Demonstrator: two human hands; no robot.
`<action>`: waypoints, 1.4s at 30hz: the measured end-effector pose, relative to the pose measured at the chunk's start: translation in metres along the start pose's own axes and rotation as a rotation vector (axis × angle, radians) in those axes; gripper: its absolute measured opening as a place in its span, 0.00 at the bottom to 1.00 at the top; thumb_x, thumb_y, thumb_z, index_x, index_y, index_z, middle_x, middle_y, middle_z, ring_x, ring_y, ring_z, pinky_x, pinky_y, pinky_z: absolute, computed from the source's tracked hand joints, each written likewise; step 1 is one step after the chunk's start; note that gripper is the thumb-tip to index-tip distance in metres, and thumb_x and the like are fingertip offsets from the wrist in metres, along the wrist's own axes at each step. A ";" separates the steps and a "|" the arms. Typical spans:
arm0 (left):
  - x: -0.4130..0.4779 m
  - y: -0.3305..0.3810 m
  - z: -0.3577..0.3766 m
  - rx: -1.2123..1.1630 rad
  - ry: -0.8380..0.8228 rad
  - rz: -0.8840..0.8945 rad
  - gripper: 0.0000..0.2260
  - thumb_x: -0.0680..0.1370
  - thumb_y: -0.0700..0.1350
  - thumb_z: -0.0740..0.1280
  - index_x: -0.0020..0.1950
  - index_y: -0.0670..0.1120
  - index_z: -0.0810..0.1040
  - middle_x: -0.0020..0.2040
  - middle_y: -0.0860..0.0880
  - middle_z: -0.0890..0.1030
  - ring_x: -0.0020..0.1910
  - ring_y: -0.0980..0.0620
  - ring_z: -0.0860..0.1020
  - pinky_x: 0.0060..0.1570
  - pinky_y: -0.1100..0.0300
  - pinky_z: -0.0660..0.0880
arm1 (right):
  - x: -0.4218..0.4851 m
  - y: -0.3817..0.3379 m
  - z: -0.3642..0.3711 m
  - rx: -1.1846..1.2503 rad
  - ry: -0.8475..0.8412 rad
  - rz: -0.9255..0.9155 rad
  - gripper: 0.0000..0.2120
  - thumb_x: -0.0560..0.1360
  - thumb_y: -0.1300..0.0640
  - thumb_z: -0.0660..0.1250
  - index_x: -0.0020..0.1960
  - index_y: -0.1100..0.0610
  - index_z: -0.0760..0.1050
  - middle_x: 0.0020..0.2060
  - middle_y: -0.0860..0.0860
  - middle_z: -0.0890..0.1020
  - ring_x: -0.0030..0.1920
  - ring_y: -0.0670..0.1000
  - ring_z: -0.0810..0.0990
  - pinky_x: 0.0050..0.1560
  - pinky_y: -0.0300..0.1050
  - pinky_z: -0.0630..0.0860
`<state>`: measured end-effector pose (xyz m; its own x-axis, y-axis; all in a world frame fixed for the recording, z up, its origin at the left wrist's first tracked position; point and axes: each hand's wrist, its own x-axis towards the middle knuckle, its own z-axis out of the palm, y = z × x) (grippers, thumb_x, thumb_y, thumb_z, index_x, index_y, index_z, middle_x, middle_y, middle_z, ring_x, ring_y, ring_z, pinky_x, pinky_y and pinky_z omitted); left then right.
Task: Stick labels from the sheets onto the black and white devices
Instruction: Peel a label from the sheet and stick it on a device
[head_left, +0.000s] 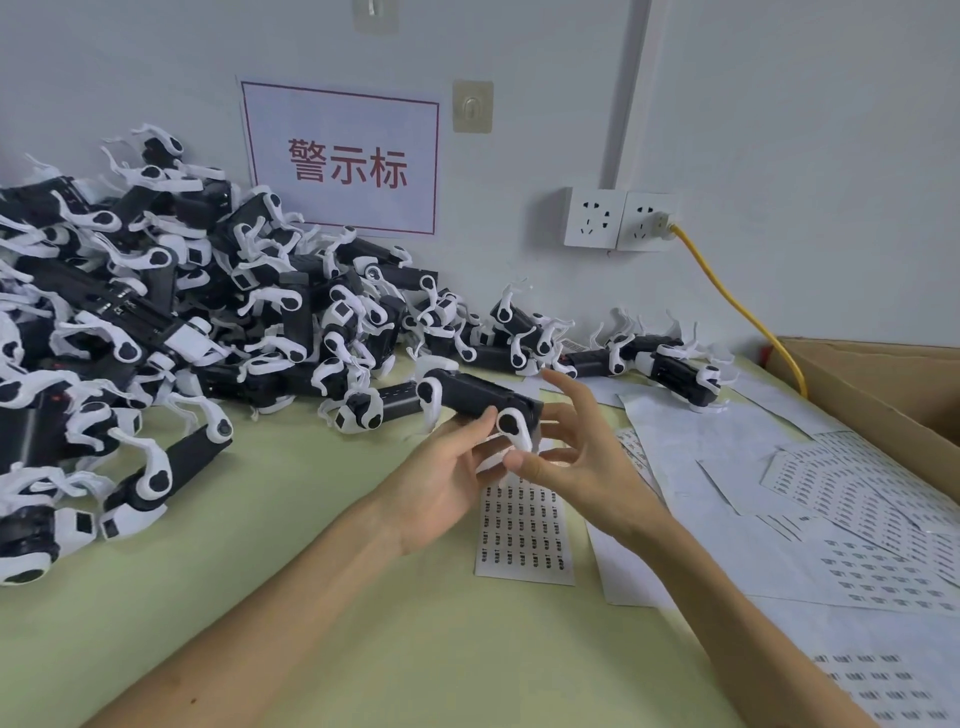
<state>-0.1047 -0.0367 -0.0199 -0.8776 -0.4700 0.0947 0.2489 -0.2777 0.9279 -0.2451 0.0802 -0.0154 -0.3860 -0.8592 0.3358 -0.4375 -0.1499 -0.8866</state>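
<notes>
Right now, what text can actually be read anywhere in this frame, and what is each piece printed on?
"警示标": large red characters on the red-bordered white wall sign.
Too small to read: the rows of print on the nearest label sheet.
Too small to read: the print on the label sheets at the right.
No legible marking: the black and white device held in the left hand.

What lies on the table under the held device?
A label sheet with rows of small dark labels lies under the device; the left hand and right hand cover its top part.
</notes>
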 end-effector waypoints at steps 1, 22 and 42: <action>-0.001 0.000 -0.001 0.022 -0.001 0.003 0.21 0.85 0.49 0.60 0.74 0.39 0.72 0.73 0.40 0.76 0.72 0.42 0.73 0.73 0.47 0.65 | 0.001 0.000 0.000 0.052 0.017 -0.010 0.42 0.69 0.46 0.80 0.76 0.42 0.61 0.61 0.50 0.81 0.61 0.49 0.82 0.61 0.51 0.79; 0.003 0.007 -0.012 0.301 0.020 0.068 0.17 0.82 0.56 0.62 0.62 0.45 0.79 0.56 0.43 0.86 0.55 0.43 0.83 0.55 0.55 0.76 | 0.007 -0.009 -0.022 0.745 0.080 0.176 0.32 0.68 0.51 0.72 0.70 0.58 0.72 0.57 0.58 0.81 0.56 0.58 0.80 0.54 0.49 0.80; 0.003 -0.006 -0.002 0.173 0.155 0.068 0.15 0.71 0.48 0.76 0.57 0.48 0.85 0.57 0.45 0.86 0.55 0.47 0.84 0.59 0.48 0.79 | 0.005 -0.009 -0.021 0.364 0.232 0.026 0.07 0.79 0.65 0.68 0.43 0.57 0.80 0.37 0.52 0.79 0.35 0.50 0.76 0.41 0.42 0.72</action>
<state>-0.1081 -0.0386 -0.0262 -0.7842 -0.6098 0.1150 0.2195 -0.0994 0.9705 -0.2599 0.0871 0.0014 -0.5839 -0.7383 0.3376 -0.1260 -0.3284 -0.9361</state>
